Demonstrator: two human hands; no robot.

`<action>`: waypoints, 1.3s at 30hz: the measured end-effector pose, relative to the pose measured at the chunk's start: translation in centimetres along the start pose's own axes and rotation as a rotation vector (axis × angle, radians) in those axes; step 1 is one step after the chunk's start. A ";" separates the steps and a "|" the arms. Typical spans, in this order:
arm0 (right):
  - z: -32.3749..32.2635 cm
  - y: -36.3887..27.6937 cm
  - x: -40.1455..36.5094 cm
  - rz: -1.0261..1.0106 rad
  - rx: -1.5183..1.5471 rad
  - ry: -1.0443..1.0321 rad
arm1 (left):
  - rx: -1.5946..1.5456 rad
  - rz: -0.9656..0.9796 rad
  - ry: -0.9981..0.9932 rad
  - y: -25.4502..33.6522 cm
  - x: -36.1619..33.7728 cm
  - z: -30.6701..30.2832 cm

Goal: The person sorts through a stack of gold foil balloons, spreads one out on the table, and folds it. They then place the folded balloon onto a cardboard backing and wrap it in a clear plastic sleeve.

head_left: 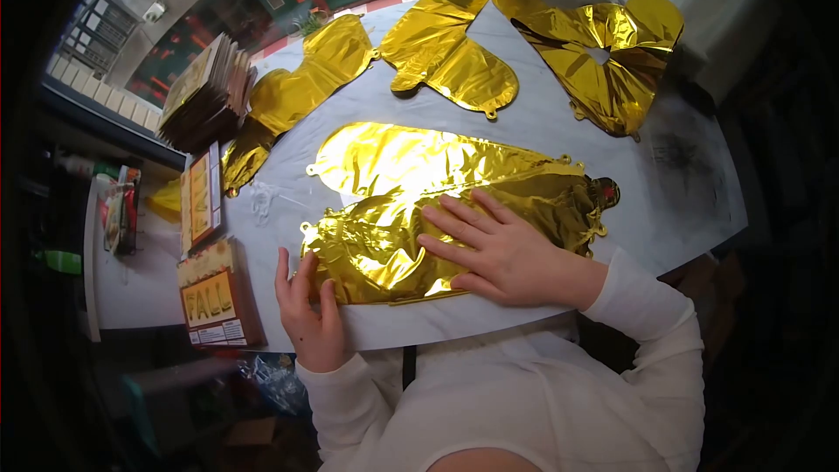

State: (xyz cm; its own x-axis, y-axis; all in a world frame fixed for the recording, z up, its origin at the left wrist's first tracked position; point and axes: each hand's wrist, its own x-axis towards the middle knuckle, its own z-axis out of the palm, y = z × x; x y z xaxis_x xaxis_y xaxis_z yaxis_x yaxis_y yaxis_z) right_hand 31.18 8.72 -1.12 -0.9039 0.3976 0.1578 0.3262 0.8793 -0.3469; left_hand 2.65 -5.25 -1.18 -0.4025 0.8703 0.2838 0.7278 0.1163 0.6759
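Note:
A shiny gold foil balloon (376,249), flat and folded lengthwise, lies crosswise on the table in front of me. My right hand (502,253) presses flat on its crinkled near half, fingers stretched out. At its left end is my left hand (313,319), with fingers apart and the fingertips at the foil's edge; nothing shows held in it. Small loop tabs stick out at both ends of the foil. A dark piece with a bit of red (607,193) pokes out at its right end, too small to name.
More flat gold foil balloons, one at left (306,79), one in the middle (454,70) and one at right (603,57), lie along the table's (559,135) far side. Card packs marked FALL (210,297) and a card stack (205,92) line the left edge. White string (262,201) lies nearby.

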 end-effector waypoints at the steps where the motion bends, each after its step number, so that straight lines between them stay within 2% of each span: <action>1: 0.0 0.0 -0.1 0.001 0.000 0.007 | -0.039 -0.023 0.003 0.2 -0.1 0.0; 5: 0.1 0.0 -0.1 0.006 -0.011 0.007 | -0.095 -0.110 -0.022 1.3 -0.1 -0.3; 7: 0.1 0.0 -0.1 0.008 -0.011 0.011 | 0.283 0.036 -0.031 1.3 -0.2 -0.5; 8: 0.2 0.0 -0.1 0.008 -0.009 0.013 | 0.282 0.037 -0.030 1.3 -0.1 -0.4; 10: 0.1 -0.1 -0.1 0.009 -0.012 0.017 | 0.325 0.222 -0.060 1.7 0.1 0.2; 11: 0.1 -0.1 -0.1 0.012 -0.014 0.020 | 0.323 0.222 -0.060 2.3 0.1 0.5; 13: 0.1 -0.1 -0.1 0.014 -0.014 0.018 | 0.257 0.406 -0.321 4.5 0.0 1.2; 14: 0.1 -0.2 -0.1 0.016 -0.012 0.017 | 0.254 0.408 -0.320 5.1 -0.1 1.6; 16: 0.2 -0.1 -0.1 0.018 -0.011 0.018 | 0.379 0.477 -0.550 6.0 0.0 2.4; 20: 0.4 0.1 -0.2 0.026 -0.006 0.014 | 0.399 0.397 -0.501 5.1 -0.3 4.2; 27: 0.7 0.4 -0.8 0.087 -0.027 0.046 | 0.416 0.425 -0.474 4.7 -0.5 4.6; 29: 0.5 1.5 -0.9 0.164 -0.080 0.229 | 0.418 0.430 -0.461 4.7 -0.6 4.7; 35: -5.9 7.3 -2.3 0.381 0.045 0.201 | 0.416 0.425 -0.413 5.0 -1.1 4.7; 39: -6.6 9.0 -3.3 0.366 0.120 0.138 | 0.473 0.434 -0.414 5.3 -1.1 4.5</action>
State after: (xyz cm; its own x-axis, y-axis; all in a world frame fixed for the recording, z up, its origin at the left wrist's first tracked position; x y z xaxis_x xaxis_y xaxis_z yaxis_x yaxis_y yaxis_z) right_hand 38.88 17.04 1.33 -0.6863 0.7168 0.1234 0.5770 0.6398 -0.5076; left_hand 9.43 -3.40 -0.94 0.1465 0.9824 0.1162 0.9712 -0.1652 0.1718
